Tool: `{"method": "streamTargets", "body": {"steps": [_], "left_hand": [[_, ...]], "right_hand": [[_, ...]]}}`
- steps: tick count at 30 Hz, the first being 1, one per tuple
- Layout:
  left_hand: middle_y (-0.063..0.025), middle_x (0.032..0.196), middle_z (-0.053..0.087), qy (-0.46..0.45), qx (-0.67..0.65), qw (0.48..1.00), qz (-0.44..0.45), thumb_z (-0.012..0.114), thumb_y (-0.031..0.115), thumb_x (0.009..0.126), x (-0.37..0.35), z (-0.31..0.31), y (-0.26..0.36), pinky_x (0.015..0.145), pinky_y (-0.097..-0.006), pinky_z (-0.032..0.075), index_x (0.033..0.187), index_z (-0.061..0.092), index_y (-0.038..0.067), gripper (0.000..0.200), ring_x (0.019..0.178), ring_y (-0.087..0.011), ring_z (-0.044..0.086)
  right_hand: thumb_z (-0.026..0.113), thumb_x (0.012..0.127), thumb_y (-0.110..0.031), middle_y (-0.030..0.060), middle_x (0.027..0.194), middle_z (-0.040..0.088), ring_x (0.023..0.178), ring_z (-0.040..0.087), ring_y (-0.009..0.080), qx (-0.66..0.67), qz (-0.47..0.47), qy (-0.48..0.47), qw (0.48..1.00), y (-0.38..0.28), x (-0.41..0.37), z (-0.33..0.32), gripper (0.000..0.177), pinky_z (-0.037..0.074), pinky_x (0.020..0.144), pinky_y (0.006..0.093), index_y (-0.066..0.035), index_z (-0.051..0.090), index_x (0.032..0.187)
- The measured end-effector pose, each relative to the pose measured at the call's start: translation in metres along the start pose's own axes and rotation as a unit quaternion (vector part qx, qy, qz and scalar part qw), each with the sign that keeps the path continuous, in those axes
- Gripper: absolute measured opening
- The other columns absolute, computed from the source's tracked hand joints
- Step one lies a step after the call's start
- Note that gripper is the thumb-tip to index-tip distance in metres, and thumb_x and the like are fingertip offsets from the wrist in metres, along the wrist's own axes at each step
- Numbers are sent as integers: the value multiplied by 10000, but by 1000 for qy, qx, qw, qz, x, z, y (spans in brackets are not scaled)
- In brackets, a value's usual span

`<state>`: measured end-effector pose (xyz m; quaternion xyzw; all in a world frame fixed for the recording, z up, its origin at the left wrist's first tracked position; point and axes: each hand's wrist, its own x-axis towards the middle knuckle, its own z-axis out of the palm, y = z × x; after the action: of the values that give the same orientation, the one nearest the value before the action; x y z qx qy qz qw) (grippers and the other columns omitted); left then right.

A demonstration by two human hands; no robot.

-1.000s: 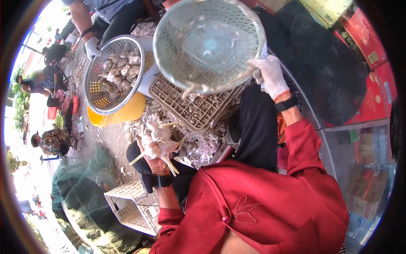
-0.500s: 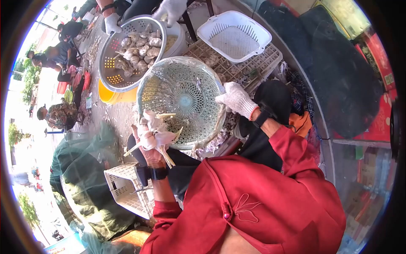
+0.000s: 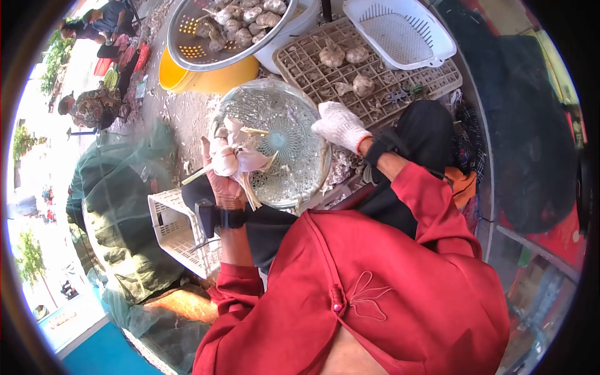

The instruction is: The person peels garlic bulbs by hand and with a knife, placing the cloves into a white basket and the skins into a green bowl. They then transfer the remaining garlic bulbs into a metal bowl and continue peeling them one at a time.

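My left hand (image 3: 226, 186), bare, holds several peeled garlic bulbs (image 3: 225, 160) with stems, over the left side of a pale green mesh basket (image 3: 277, 140). On the basket's right rim lies my right hand (image 3: 340, 127) in a white knitted glove, its fingers closed on the rim. The basket holds loose skins and bits. Beyond it, a metal colander (image 3: 194, 57) holds several unpeeled garlic bulbs (image 3: 244, 36). Three more bulbs (image 3: 362, 85) sit on a beige plastic grid (image 3: 381, 106).
A white basket (image 3: 400, 39) rests on the grid, with scissors nearby. A yellow bucket (image 3: 209, 80) stands below the colander. At the left are a white crate (image 3: 167, 215) and a green net sack (image 3: 125, 219). People sit farther off at the upper left.
The view has shifted, showing more of the grid with bulbs on it. The other person's gloved hands at the colander are out of view. My left hand still holds the garlic.
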<state>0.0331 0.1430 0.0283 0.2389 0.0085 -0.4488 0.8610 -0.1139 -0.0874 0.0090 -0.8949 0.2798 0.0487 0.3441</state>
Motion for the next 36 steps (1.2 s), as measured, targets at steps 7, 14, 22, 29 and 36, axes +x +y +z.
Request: {"method": "streamTargets", "body": {"steps": [7, 14, 22, 29, 36], "left_hand": [[-64, 834, 642, 63, -40, 997, 16, 554, 379, 925, 1, -52, 14, 802, -418, 527, 1057, 598, 28, 378, 769, -200, 624], [-37, 807, 648, 178, 38, 976, 119, 572, 350, 925, 0, -59, 54, 770, -332, 531, 1085, 584, 30, 358, 711, -144, 617], [-59, 886, 664, 171, 21, 980, 103, 611, 360, 893, -11, -131, 86, 717, -352, 555, 1061, 622, 67, 338, 782, -169, 635], [-69, 932, 674, 187, 26, 979, 71, 588, 400, 885, -31, -140, 75, 753, -450, 553, 1067, 616, 139, 320, 860, -239, 644], [-43, 814, 685, 154, -6, 988, -11, 594, 433, 872, -20, -114, 47, 744, -431, 546, 925, 644, 97, 344, 772, -211, 654]], "right_hand": [[540, 750, -253, 262, 1045, 618, 1024, 591, 404, -2, 140, -63, 988, -16, 21, 35, 357, 470, 878, 487, -11, 606, 1004], [550, 767, -248, 224, 990, 641, 923, 629, 386, -32, 173, 13, 984, -15, 20, 85, 327, 501, 783, 494, -54, 583, 1028], [574, 748, -280, 231, 914, 635, 878, 624, 404, -159, 85, -79, 980, 46, 0, 185, 342, 492, 741, 471, -17, 626, 961], [559, 773, -218, 255, 874, 650, 853, 644, 385, -26, 248, 41, 967, 65, 11, 217, 281, 506, 712, 443, -14, 670, 931], [543, 766, -242, 235, 849, 668, 777, 671, 352, -105, 91, -134, 981, 74, 40, 229, 288, 522, 698, 436, -17, 708, 837]]}}
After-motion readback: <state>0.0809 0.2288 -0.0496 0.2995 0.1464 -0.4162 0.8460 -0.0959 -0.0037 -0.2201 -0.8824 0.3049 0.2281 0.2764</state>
